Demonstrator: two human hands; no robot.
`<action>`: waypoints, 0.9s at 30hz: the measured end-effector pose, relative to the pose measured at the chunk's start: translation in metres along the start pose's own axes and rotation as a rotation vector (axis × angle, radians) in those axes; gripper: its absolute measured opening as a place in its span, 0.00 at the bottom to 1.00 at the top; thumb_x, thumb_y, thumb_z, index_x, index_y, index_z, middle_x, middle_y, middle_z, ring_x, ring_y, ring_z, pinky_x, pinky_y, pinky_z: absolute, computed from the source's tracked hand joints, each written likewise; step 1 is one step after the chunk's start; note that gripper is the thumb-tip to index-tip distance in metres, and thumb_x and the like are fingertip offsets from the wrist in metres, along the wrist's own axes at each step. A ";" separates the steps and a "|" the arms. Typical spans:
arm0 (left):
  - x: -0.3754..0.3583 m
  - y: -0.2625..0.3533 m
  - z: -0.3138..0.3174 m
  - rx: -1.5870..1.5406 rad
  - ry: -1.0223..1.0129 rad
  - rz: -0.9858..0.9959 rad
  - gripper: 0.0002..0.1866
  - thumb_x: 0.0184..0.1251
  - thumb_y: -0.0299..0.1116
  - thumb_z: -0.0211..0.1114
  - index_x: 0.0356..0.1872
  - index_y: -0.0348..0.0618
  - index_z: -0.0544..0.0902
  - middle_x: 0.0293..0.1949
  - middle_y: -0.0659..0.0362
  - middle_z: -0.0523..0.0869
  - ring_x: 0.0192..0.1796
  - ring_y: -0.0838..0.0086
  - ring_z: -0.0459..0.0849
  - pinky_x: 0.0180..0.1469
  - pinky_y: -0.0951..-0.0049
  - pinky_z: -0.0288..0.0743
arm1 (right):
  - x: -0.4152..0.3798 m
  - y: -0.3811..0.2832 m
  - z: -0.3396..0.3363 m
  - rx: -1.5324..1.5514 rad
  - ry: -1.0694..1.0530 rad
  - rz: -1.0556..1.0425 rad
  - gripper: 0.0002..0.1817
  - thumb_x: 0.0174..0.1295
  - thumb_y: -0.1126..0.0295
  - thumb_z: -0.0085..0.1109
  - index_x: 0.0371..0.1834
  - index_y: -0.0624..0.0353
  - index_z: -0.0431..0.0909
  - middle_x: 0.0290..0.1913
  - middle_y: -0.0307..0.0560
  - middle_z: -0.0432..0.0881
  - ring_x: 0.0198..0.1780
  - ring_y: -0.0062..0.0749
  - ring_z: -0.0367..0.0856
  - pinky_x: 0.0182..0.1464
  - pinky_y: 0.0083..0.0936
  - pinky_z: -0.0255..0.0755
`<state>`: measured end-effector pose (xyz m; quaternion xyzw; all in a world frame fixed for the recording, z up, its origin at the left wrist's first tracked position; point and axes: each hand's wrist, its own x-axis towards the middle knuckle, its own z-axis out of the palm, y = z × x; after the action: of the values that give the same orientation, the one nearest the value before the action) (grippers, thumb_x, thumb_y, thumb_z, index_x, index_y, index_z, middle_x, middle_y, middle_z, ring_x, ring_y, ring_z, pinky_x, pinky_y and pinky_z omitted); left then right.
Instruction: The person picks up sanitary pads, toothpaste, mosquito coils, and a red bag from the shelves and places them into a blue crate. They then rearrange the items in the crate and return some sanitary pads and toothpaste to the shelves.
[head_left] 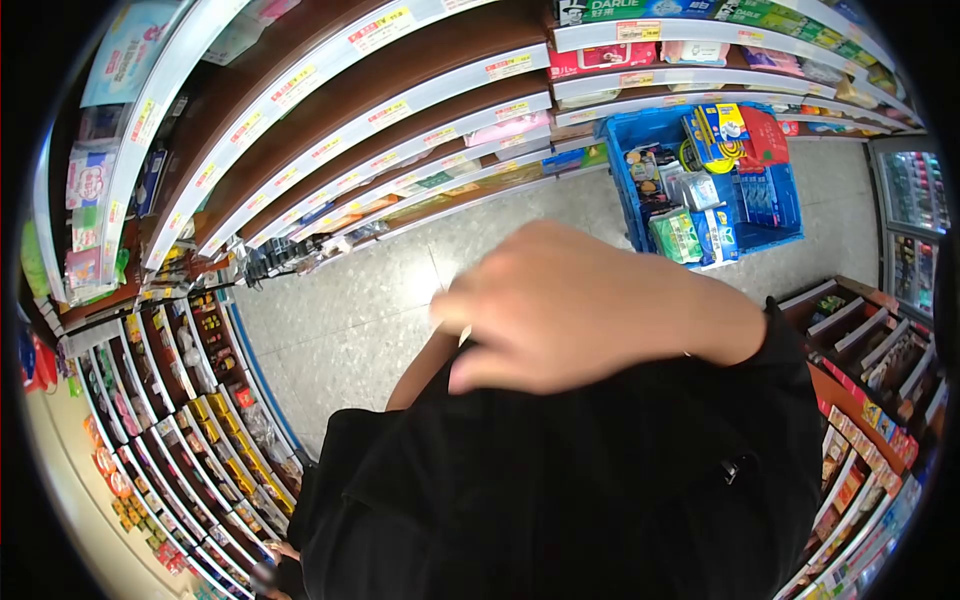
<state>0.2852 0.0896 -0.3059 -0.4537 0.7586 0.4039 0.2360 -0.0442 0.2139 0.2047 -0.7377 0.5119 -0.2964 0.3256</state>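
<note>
My right hand (560, 305) is raised in front of my chest, reaching in from the right out of a black sleeve. Its fingers are bent toward the left and smeared by motion, so I cannot make out whether anything is between them. Behind it shows a strip of my left hand's wrist or forearm (424, 372); the fingers on that side are hidden. Beyond my right hand, a blue crate (622, 185) stands on the floor, apart from both hands. In it lie a yellow-and-blue pack (716, 135), a red pack (764, 138), a green pack (676, 236) and other packaged goods.
Long shelves with price labels (390, 112) curve along the far side, holding some packs. Darlie boxes (650, 10) sit at the top right. More stocked shelves (190, 440) stand at left, and a glass-door fridge (912, 190) at right. Tiled floor (340, 310) lies between.
</note>
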 end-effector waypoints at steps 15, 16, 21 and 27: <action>-0.006 -0.014 -0.017 0.186 -0.006 0.169 0.18 0.64 0.42 0.60 0.41 0.36 0.84 0.37 0.45 0.88 0.42 0.55 0.87 0.45 0.61 0.78 | -0.290 0.276 0.217 -0.228 0.997 1.412 0.11 0.52 0.66 0.65 0.39 0.53 0.81 0.27 0.48 0.82 0.31 0.47 0.83 0.35 0.41 0.76; -0.006 -0.006 -0.022 0.117 -0.025 0.196 0.18 0.64 0.42 0.60 0.41 0.35 0.84 0.37 0.46 0.88 0.42 0.55 0.87 0.44 0.62 0.78 | -0.304 0.277 0.216 -0.347 1.100 1.379 0.11 0.51 0.66 0.67 0.38 0.52 0.81 0.25 0.45 0.80 0.28 0.46 0.82 0.34 0.41 0.75; -0.003 0.039 -0.039 0.080 -0.090 0.167 0.17 0.64 0.42 0.62 0.40 0.36 0.84 0.36 0.48 0.88 0.41 0.58 0.87 0.44 0.64 0.78 | -0.341 0.277 0.180 -0.554 1.063 1.444 0.34 0.42 0.63 0.75 0.56 0.55 0.74 0.54 0.53 0.75 0.55 0.49 0.75 0.55 0.40 0.72; 0.001 0.106 -0.044 0.144 -0.022 0.197 0.16 0.64 0.42 0.62 0.41 0.39 0.85 0.37 0.49 0.89 0.42 0.59 0.88 0.44 0.66 0.79 | -0.356 0.296 0.167 -0.421 0.816 1.617 0.53 0.36 0.55 0.78 0.70 0.54 0.63 0.66 0.53 0.70 0.67 0.51 0.68 0.70 0.44 0.60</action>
<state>0.1923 0.0808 -0.2400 -0.3542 0.8240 0.3743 0.2353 -0.1888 0.5026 -0.1667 -0.0392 0.9886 -0.1166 0.0873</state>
